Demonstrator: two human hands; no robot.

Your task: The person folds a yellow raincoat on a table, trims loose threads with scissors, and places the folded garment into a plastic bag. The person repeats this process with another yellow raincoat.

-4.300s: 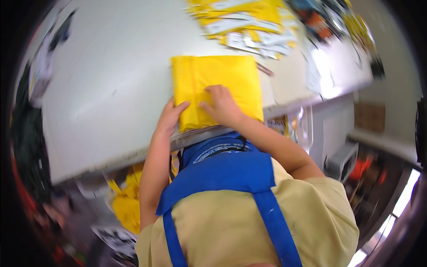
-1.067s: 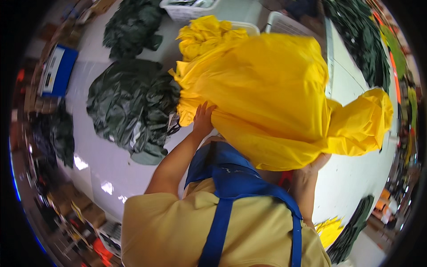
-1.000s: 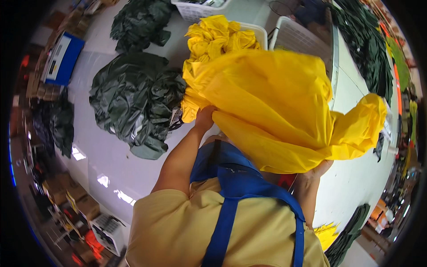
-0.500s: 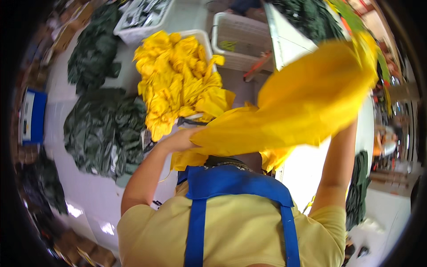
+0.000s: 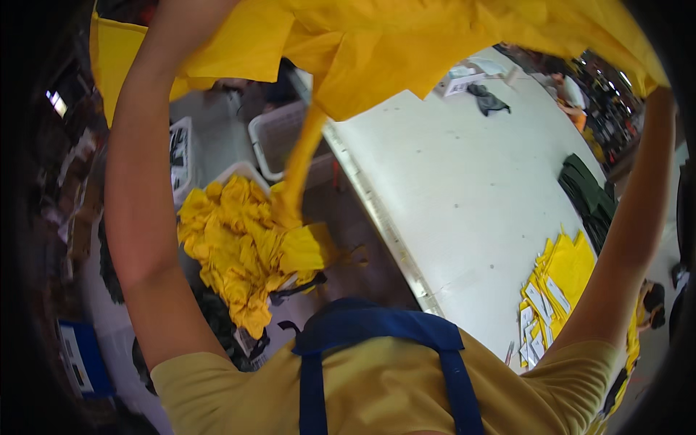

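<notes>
Both my arms are raised, and a wide piece of thin yellow fabric spreads between them across the top of the view. My left hand is closed on its left part, at the upper edge, with the fingers out of sight. At the far right my right forearm reaches up to the fabric's other end, which covers that hand as it holds the cloth up. A narrow yellow strip hangs from the middle toward a heap of crumpled yellow fabric in a white crate.
A white table stretches away on my right. On it lie a stack of yellow pieces with white labels, dark green fabric and a small grey cloth. Beyond the heap stands another pale crate. A person is farther back.
My two hands have risen and spread apart, lifting the yellow fabric from in front of my chest to the top of the view. The view has swung toward the table.
</notes>
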